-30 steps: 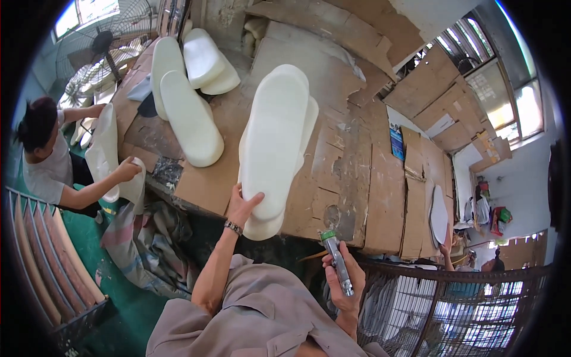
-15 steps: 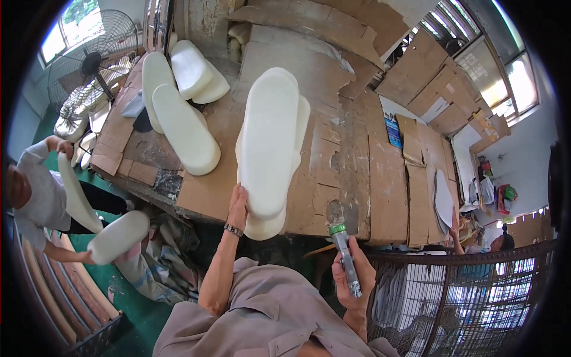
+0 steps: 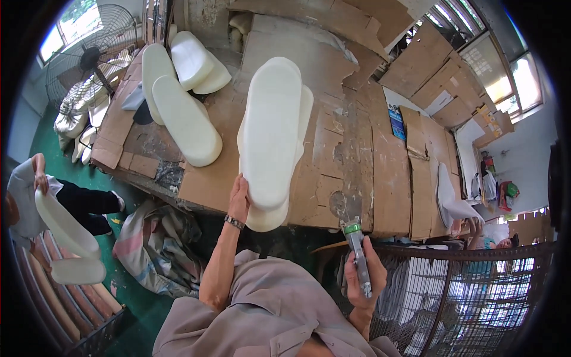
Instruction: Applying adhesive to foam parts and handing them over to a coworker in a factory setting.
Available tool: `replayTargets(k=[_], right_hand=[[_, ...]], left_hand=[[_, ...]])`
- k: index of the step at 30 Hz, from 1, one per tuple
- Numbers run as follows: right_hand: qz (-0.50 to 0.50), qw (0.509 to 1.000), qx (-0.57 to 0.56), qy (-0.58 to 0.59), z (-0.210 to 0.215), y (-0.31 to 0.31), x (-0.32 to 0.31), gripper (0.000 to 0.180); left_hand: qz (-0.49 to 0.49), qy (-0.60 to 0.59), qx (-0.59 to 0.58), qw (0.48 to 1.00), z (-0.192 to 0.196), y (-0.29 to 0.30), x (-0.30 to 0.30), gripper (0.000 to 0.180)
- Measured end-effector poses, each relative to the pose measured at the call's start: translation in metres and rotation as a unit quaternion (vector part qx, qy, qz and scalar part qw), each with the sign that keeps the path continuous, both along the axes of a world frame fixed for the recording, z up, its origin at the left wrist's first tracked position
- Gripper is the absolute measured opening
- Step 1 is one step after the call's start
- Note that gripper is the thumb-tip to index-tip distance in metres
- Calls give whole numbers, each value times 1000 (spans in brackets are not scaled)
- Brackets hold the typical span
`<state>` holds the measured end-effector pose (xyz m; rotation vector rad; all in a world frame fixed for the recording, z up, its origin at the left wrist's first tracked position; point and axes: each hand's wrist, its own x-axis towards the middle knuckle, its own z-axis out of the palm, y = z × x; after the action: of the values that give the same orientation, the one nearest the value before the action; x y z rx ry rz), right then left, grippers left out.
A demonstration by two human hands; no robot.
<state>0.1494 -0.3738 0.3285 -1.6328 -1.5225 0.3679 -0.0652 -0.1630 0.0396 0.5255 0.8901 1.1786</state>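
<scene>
A stack of smooth white foam pillows (image 3: 273, 131), long and rounded, lies in front of me on the cardboard-covered table. My left hand (image 3: 239, 202), with a dark bracelet at the wrist, grips the stack's near left edge, fingers together. The lower pieces stick out past the top one on the right and at the near end. In my right hand (image 3: 366, 271) is a grey flashlight-shaped tool (image 3: 358, 253) with a green ring at its head. It points away from me at the table's front edge, apart from the pillows.
More white foam pillows (image 3: 187, 122) lie at the table's left. Far left, a person (image 3: 24, 190) holds white pieces beside a slatted rack (image 3: 71, 285). A large fan (image 3: 90, 58) stands behind. A crumpled woven sack (image 3: 157, 250) is on the floor. A metal grille (image 3: 440, 297) stands to my right.
My right hand and its tool have shifted right. My left hand stays at the stack. The person at left has lowered the white pieces; at far right, another person's white sheet has tilted down.
</scene>
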Motion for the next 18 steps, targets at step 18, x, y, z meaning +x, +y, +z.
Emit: replayTargets(k=[18], right_hand=[[16, 998, -3, -54, -3, -37, 13, 48]], left_hand=[[-20, -84, -24, 996, -10, -26, -8, 42]])
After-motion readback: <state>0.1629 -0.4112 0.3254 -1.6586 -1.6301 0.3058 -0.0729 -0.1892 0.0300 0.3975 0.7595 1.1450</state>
